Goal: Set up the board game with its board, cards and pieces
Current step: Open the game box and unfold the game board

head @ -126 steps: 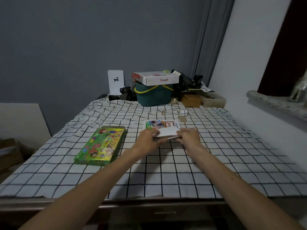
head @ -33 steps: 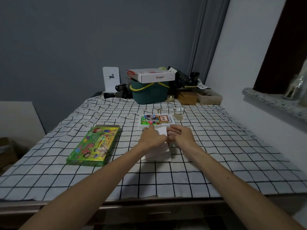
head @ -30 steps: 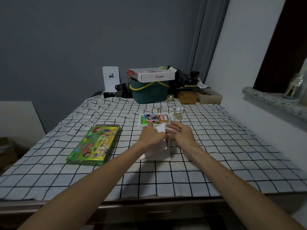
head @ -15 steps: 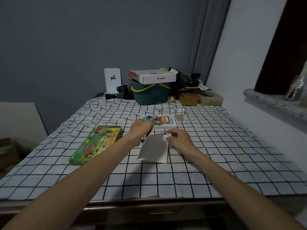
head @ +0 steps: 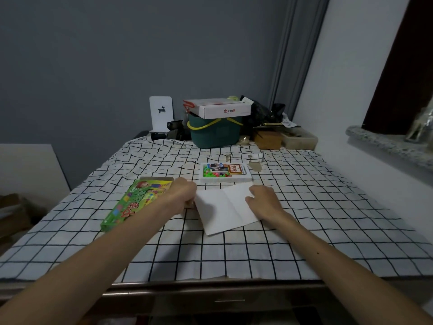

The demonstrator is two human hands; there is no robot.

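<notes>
Two hands flatten the board (head: 220,208): left hand (head: 184,195) pinches its edge to pull, right hand (head: 263,200) pins it with straight fingers.

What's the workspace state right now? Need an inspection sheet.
Surface: checked cloth, wrinkled at the far end.
Job's things: white folded board half open, blank side up; tray beyond it holds cards and coloured pieces; green game box to its left.
Clutter: teal basket with white carton on top and brown box at the far end; paper scraps near the tray.
Hands: left hand curled at the board's left edge, seemingly pinching it; right hand flat on its right half.
Cables: nothing seen.
Surroundings: grey wall, curtain, stone sill at right.
</notes>
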